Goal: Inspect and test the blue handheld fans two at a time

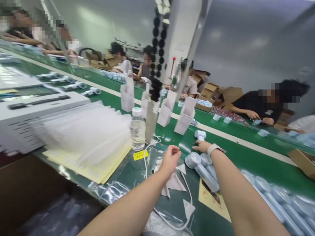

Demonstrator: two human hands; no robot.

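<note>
My right hand [203, 147], with a pale watch strap [213, 149] at the wrist, reaches to the green belt with thumb and fingers apart. Directly beyond its fingers is a light-blue device with a round head [200, 134]; its handle runs down behind the hand, and contact is unclear. Just below, wrapped light-blue devices [205, 175] lie together on the table. My left hand [169, 161] is raised over the table's middle, fingers curled in and nothing visible in them. Under it are a white cable [189, 193] and white paper-like pieces [176, 183], partly hidden by the forearm.
A water bottle [137, 131] stands left of my hands, beside clear plastic sleeves [98, 127] on yellow sheets [105, 175]. Open white boxes [180, 123] line the green conveyor belt [248, 144]. More wrapped devices [278, 200] lie at right. Co-workers [261, 105] sit across the belt.
</note>
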